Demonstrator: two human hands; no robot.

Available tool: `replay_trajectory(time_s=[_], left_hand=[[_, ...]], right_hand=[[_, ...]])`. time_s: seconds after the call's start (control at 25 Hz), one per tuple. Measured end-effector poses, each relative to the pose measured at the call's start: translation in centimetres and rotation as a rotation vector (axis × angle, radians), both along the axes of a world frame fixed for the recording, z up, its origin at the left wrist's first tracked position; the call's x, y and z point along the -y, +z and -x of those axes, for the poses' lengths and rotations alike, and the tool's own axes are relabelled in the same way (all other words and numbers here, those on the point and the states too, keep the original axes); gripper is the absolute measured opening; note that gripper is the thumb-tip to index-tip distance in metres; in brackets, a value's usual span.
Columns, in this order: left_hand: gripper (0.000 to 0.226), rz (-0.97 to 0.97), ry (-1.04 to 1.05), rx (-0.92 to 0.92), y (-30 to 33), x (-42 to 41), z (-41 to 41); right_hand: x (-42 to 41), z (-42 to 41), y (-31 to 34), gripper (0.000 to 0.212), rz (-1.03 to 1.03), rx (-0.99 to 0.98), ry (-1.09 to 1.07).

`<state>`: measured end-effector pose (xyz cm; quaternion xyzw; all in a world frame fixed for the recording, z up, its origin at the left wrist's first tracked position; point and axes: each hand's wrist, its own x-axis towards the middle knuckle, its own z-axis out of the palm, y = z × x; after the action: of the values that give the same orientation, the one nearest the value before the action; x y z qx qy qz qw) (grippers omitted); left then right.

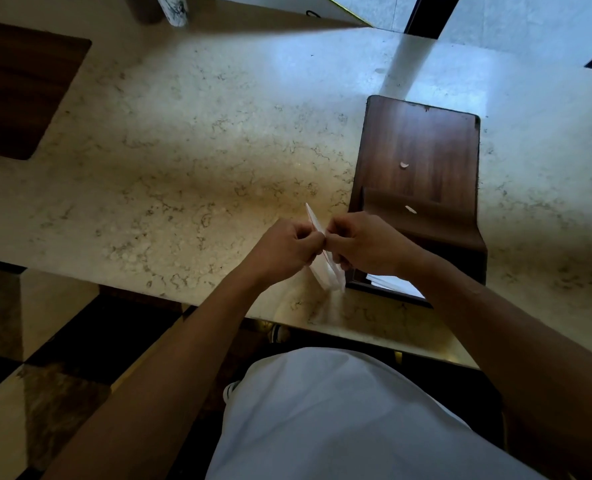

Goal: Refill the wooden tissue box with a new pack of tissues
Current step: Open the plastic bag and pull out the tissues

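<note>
A thin white tissue pack [327, 271] in clear wrap is held edge-up over the marble counter, near its front edge. My left hand [284, 249] and my right hand [363, 244] pinch its top edge together, fingertips almost touching. Just right of my hands stands the dark wooden tissue box [422, 157], with a few small white scraps lying on its wood. At the box's near end a pale surface shows under my right wrist; I cannot tell what it is.
The marble counter [183, 150] stretches left and back. A dark wooden panel [20, 88] is set in its far left. A white marbled cylinder [173, 8] stands at the back edge. The counter's front edge runs just below my hands.
</note>
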<state>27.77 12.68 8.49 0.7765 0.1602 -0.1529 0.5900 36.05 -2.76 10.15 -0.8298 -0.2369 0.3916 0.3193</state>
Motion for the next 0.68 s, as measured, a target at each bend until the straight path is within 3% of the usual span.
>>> replay_trajectory(time_s=[0.2,0.44,0.68], left_hand=[[0.035,-0.145,0.026,0.060,-0.1,0.5,-0.1],[0.037,-0.395,0.060,0.065,-0.8,0.5,0.5],[0.040,-0.689,-0.204,-0.029,0.5,-2.6,0.4]], right_hand=[[-0.1,0.6,0.2,0.028,-0.043,0.025,0.001],[1.2,-0.6,-0.4,0.030,-0.007,0.310,-0.136],[3.2,-0.8,0.0,0.023,0.122,0.553,-0.005]])
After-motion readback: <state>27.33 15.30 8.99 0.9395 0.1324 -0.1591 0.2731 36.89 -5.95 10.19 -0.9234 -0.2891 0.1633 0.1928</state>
